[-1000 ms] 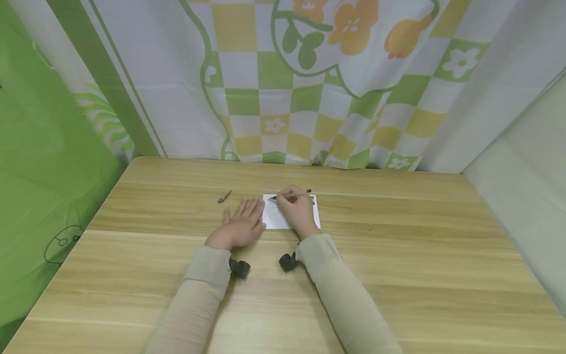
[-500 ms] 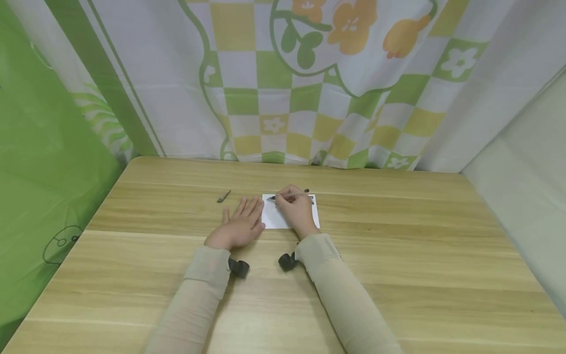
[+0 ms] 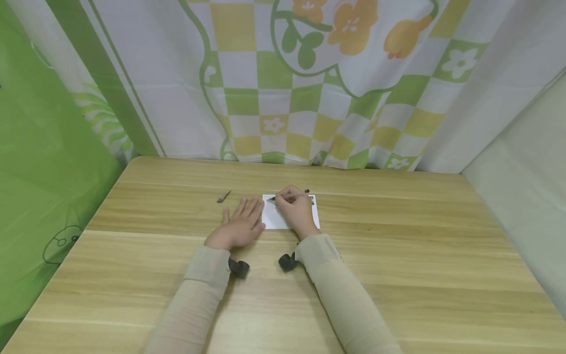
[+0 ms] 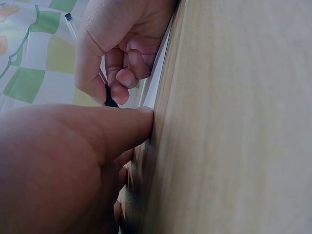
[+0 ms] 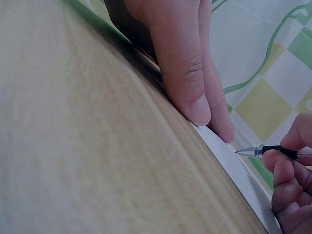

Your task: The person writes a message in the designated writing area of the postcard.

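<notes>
My right hand (image 3: 299,211) pinches a pen (image 5: 273,151) with a clear barrel and a dark grip. Its tip points left, at the upper left part of a white sheet of paper (image 3: 271,219); whether it touches the paper I cannot tell. Fingers spread, my left hand (image 3: 239,228) lies flat on the table, its thumb and fingertips on the sheet's left edge. Beyond the left hand lies a small dark pen cap (image 3: 224,196), apart from both hands. Dark printing or marks show at the sheet's upper right, partly behind the right hand.
The wooden table (image 3: 398,246) reaches back to a patterned curtain (image 3: 274,98). Green cloth (image 3: 53,147) hangs on the left, with a thin black wire loop (image 3: 62,243) by the table's edge. Black wrist cameras (image 3: 240,269) sit at both cuffs.
</notes>
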The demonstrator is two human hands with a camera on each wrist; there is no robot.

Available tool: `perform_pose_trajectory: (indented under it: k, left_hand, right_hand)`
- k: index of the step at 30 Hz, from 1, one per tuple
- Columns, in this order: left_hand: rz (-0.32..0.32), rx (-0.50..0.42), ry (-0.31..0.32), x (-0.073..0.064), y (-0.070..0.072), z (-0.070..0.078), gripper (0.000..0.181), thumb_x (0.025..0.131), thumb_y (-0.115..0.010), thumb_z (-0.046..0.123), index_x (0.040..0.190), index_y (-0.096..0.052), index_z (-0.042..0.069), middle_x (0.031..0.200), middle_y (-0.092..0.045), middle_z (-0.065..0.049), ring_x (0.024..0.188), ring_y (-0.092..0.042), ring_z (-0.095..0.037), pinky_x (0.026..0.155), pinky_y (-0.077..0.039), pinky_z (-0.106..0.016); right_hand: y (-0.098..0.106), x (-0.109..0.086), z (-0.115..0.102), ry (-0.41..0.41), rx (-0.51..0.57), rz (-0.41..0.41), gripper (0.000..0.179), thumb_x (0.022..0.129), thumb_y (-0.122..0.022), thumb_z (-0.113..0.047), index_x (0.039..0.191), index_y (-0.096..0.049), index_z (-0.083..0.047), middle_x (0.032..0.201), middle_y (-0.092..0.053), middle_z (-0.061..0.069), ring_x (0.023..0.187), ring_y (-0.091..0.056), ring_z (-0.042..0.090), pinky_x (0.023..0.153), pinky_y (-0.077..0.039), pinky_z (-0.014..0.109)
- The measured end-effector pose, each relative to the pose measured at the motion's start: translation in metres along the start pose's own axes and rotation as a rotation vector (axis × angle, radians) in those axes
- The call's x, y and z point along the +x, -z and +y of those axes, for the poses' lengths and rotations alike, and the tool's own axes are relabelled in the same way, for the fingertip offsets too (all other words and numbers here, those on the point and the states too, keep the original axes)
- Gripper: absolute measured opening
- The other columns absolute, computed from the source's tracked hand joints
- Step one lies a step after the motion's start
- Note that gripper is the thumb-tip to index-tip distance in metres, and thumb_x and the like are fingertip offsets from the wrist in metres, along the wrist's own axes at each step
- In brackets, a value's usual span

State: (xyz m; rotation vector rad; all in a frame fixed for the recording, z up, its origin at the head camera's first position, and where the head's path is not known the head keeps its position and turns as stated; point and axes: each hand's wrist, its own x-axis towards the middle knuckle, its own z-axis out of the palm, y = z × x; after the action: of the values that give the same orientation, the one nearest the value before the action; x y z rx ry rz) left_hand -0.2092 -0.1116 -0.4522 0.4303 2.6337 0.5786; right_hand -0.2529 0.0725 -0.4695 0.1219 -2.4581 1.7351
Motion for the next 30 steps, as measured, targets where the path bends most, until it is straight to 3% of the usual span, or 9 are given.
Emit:
perform_pose_trajectory:
  k: [30]
  left_hand:
    - [0.003,-0.007,-0.001,-0.0003,0.0014,0.0012,0.068,0.109,-0.032,0.045,0.164,-0.001,0.019,0.169,0.012,-0.001,0.153,0.019,-0.029,0.111,0.023,-0.067]
  right_hand:
    - [-0.0009,0.0014,0.0017,-0.027,0.010,0.013,0.006,0.085,-0.069,-0.015,0.085,-0.075,-0.012,0.087,-0.071,0.002,0.083,-0.062,0.019,0.075,-0.051,0.032]
